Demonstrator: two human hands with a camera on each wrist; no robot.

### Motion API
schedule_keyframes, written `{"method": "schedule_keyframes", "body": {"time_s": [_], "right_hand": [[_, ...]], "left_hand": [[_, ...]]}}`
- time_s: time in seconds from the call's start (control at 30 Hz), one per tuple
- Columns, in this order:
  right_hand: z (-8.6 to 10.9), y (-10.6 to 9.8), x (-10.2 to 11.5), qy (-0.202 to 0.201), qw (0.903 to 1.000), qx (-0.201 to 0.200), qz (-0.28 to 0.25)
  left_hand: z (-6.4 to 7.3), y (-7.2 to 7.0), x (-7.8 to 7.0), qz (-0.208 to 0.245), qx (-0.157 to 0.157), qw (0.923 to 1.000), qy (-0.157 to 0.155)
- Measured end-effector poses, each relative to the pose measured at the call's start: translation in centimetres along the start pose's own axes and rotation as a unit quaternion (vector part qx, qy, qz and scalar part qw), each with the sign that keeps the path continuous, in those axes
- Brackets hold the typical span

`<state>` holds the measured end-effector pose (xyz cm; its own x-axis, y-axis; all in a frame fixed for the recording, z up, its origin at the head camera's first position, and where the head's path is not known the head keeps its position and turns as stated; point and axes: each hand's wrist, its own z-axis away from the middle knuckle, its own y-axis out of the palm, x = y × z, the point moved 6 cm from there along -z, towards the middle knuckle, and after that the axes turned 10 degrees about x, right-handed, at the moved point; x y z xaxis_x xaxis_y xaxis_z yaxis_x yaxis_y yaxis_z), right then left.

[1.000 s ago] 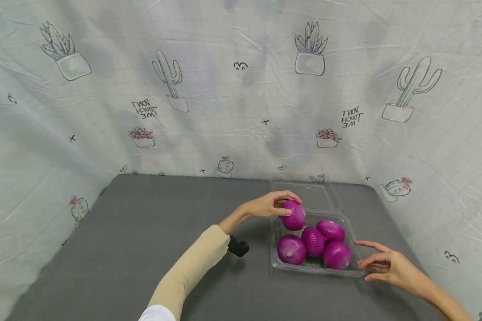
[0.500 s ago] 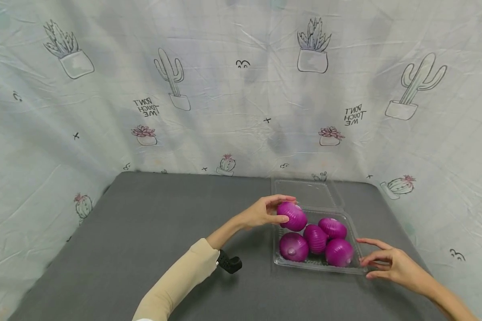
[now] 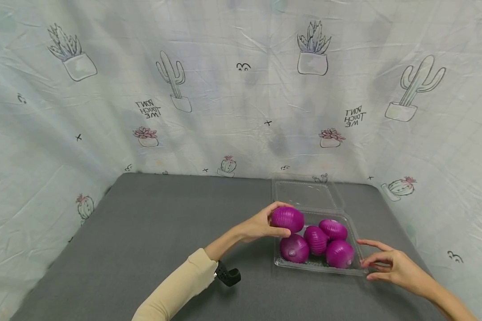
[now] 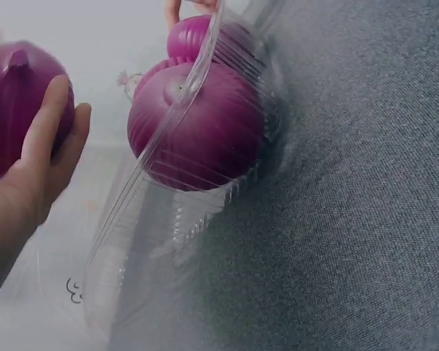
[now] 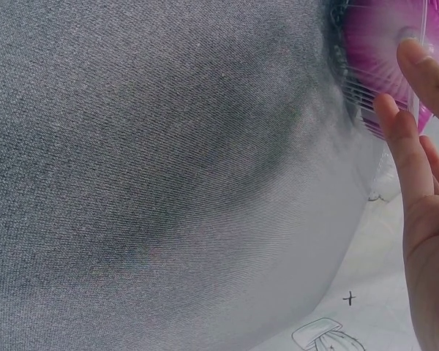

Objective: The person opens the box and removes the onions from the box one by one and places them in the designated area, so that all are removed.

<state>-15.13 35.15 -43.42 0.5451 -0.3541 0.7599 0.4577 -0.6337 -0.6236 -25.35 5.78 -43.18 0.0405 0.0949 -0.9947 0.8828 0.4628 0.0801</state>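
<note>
My left hand [image 3: 261,224] grips a purple onion [image 3: 288,219] over the back left corner of a clear plastic clamshell box [image 3: 321,269]. In the left wrist view the held onion [image 4: 18,110] shows its pointed tip, with fingers [image 4: 47,128] curled about its side. Several more purple onions sit in the box, among them a front left onion [image 3: 294,248], a middle onion [image 3: 315,240] and a front right onion [image 3: 339,253]. My right hand [image 3: 397,269] has its fingertips at the box's right wall, fingers loosely bent. From the right wrist, an onion [image 5: 384,44] shows through that wall.
The box's clear lid [image 3: 305,195] lies folded back behind it. Grey cloth covers the table [image 3: 176,214]. A pale curtain [image 3: 225,89] with cactus drawings hangs behind and at the sides. A black strap [image 3: 228,275] is at my left wrist.
The left hand has turned the held onion onto its side and shifted slightly left and lower. The right hand stays at the box's right wall, and the other onions have not moved.
</note>
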Motion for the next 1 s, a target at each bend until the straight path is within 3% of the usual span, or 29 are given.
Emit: {"method": "schedule_keyframes", "body": {"time_s": [0.2, 0.33, 0.5, 0.57, 0.63, 0.7, 0.8, 1.0], "right_hand": [[0.0, 0.0, 0.1, -0.001, 1.0000, 0.000, 0.003], [0.0, 0.1, 0.1, -0.002, 1.0000, 0.000, 0.001], [-0.1, 0.0, 0.2, -0.006, 1.0000, -0.003, 0.003], [-0.2, 0.1, 0.1, -0.006, 1.0000, -0.002, 0.001], [-0.2, 0.1, 0.0, -0.004, 1.0000, 0.001, -0.004], [-0.3, 0.1, 0.0, 0.000, 1.0000, 0.003, -0.004], [-0.4, 0.1, -0.1, 0.007, 1.0000, 0.007, -0.001], [-0.2, 0.0, 0.1, -0.003, 0.9997, 0.005, 0.022]], "left_hand": [[-0.2, 0.3, 0.2, -0.047, -0.039, 0.9970, -0.048], [-0.3, 0.8, 0.1, -0.069, -0.019, 0.9956, -0.061], [-0.4, 1.2, 0.0, -0.057, 0.009, 0.9962, -0.065], [-0.3, 1.0, -0.1, -0.066, 0.004, 0.9961, -0.058], [-0.2, 0.9, -0.3, -0.111, -0.006, 0.9929, -0.043], [0.0, 0.7, -0.6, -0.177, -0.016, 0.9838, -0.027], [0.4, 0.7, -1.0, -0.237, -0.020, 0.9713, -0.008], [1.5, 1.1, -1.7, -0.249, 0.023, 0.9674, 0.042]]}}
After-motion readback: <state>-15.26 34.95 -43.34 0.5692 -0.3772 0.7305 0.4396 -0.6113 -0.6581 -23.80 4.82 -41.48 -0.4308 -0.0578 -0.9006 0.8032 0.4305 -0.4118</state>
